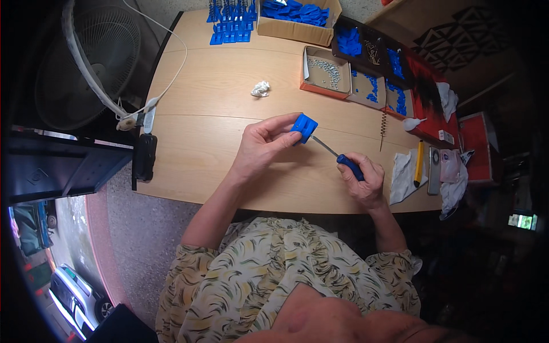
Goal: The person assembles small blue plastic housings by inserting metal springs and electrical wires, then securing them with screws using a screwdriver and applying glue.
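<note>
My left hand (262,146) pinches a small blue plastic part (304,127) above the wooden table (206,114). A screwdriver (341,158) with a blue handle is gripped in my right hand (366,180). Its thin metal shaft slants up and to the left, and its tip touches the lower right side of the blue part. Both hands hover over the middle of the table, near its front edge.
An orange tray of small metal screws (326,71) sits behind the hands, with trays of blue parts (374,86) to its right. A cardboard box of blue parts (297,17) and stacked blue pieces (230,23) stand at the back. Crumpled paper (261,88), a spring (383,128), cloths, a yellow tool (419,163) and a fan (86,57) lie around.
</note>
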Tool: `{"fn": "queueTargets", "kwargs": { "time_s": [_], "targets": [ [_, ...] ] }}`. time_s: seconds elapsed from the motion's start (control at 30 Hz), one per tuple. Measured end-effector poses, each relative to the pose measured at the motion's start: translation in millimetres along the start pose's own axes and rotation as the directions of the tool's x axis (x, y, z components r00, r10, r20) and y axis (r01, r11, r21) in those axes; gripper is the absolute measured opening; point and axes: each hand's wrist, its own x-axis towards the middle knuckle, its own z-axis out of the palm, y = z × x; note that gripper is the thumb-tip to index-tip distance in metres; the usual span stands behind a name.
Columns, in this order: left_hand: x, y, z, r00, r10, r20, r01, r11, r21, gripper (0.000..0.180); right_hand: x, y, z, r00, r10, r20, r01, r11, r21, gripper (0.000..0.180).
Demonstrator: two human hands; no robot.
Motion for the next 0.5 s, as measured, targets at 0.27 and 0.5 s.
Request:
{"fn": "queueTargets", "kwargs": {
  "time_s": [0.27, 0.5],
  "targets": [
    [-6.7, -0.3, 3.0, 0.994, 0.111, 0.008, -0.111, 0.982, 0.154, 0.039, -6.9, -0.5, -3.7, 0.981, 0.178, 0.073, -0.189, 0.963, 0.194, 0.019],
    [-6.9, 3.6, 2.4, 0.993, 0.109, 0.040, -0.115, 0.970, 0.214, 0.040, -4.8, -6.1, -9.1, 0.912, 0.372, 0.176, -0.409, 0.861, 0.303, 0.022]
  ]
}}
